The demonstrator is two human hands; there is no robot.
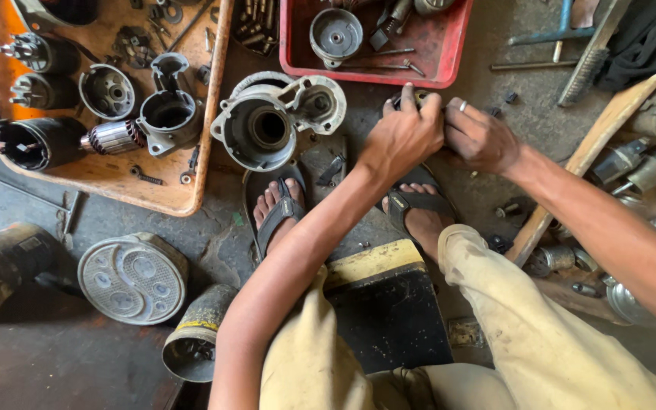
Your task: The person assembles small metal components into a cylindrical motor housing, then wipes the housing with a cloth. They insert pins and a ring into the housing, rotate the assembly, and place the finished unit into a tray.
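My left hand (404, 137) and my right hand (481, 137) meet over the grey floor, both closed on a small dark metal part (417, 97) that my fingers mostly hide. A ring shows on a finger of my right hand. Just left of my hands lies a large grey motor housing (267, 125) with a round opening. My feet in black sandals (279, 209) rest on the floor below my hands.
An orange tray (191, 182) at the left holds several motor housings and an armature. A red tray (449, 61) at the top holds a round part and tools. Cylinders and a round lamp (132, 277) lie at lower left. More motor parts sit on a wooden board at right.
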